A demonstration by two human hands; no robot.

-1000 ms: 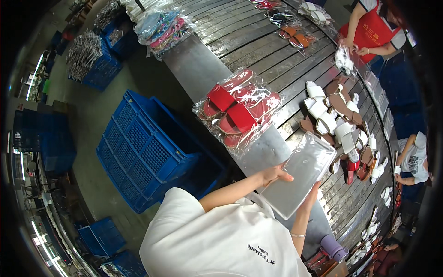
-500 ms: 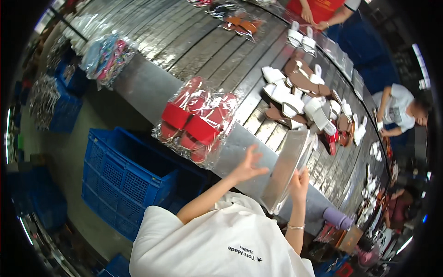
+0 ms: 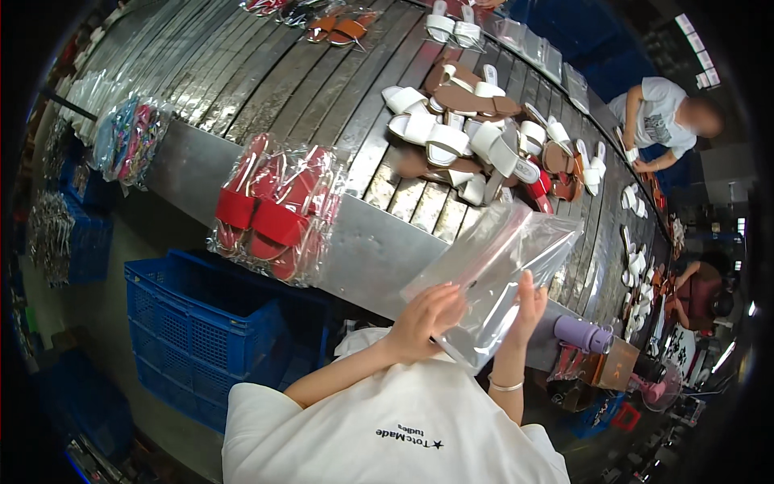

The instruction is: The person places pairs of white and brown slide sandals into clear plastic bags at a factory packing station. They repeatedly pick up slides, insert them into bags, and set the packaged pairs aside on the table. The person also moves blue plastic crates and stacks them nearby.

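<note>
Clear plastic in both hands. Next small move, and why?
I'd probably have the left hand ease the near edge of the clear plastic apart while the right hand steadies it. Both hands already hold it, its layers look fanned, and no sandal shows inside. How many layers there are, I can't tell.

Grey floor (image 3: 105, 310) beside slatted conveyor (image 3: 266, 97)

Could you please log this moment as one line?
left hand: on clear plastic bags | right hand: on same bags | nearby: bagged red sandals, loose sandal pile
</note>
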